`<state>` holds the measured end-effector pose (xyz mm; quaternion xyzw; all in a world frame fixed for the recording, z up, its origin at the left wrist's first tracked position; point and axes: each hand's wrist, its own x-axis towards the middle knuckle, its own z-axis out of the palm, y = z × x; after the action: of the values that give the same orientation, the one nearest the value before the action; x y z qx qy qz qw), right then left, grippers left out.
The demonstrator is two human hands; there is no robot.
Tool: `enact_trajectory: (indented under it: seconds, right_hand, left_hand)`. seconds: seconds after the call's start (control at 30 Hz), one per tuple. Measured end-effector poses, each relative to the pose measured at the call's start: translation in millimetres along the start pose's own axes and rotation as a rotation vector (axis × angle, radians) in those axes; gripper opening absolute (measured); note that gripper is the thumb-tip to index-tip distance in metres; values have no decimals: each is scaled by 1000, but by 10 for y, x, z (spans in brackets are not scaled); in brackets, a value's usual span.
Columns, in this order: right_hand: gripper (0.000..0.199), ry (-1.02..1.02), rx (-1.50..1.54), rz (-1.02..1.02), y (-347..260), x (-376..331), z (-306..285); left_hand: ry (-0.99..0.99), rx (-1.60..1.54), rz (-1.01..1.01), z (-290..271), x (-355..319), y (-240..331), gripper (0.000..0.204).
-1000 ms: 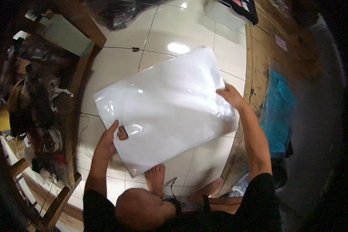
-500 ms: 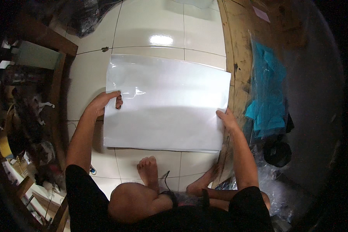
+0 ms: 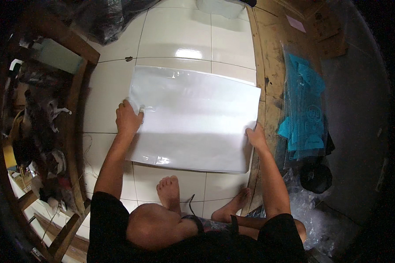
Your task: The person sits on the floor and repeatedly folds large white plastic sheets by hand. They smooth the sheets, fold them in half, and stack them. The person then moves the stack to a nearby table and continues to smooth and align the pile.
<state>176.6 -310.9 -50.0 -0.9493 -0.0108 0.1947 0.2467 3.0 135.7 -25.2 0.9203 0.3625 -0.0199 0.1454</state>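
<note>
A large, glossy white plastic sheet [image 3: 193,122] is held out flat over the tiled floor in front of my feet. It looks like more than one layer, since a second edge shows along its upper right side. My left hand [image 3: 129,117] grips the left edge, with the thumb pressing inward and the plastic creasing around it. On the opposite side, my right hand [image 3: 256,135] pinches the right edge, thumb on top and the other fingers mostly hidden beneath. Small wrinkles catch the light along the top and at the lower left.
Along the right runs a worn wooden board [image 3: 267,65]. Teal items in clear plastic [image 3: 305,114] lie on it, near a round black object [image 3: 316,177] and crumpled clear film [image 3: 314,219]. A wooden frame [image 3: 81,83] with cluttered shelves stands left. Dark plastic wrapping [image 3: 105,22] sits at upper left.
My left hand has turned over and shifted inward, now grasping the sheet's left edge from above, which has crumpled slightly. The left side of the sheet has moved right; my right hand has barely moved.
</note>
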Motion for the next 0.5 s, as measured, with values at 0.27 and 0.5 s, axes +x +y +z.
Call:
enact_trajectory:
  seconds: [0.27, 0.5]
  right_hand:
    - [42, -110, -285, 41, -412, 10, -147]
    - [36, 52, -269, 35, -390, -14, -93]
  left_hand:
    - [-11, -118, -119, -24, -55, 49, 51]
    - [21, -36, -95, -18, -69, 42, 43]
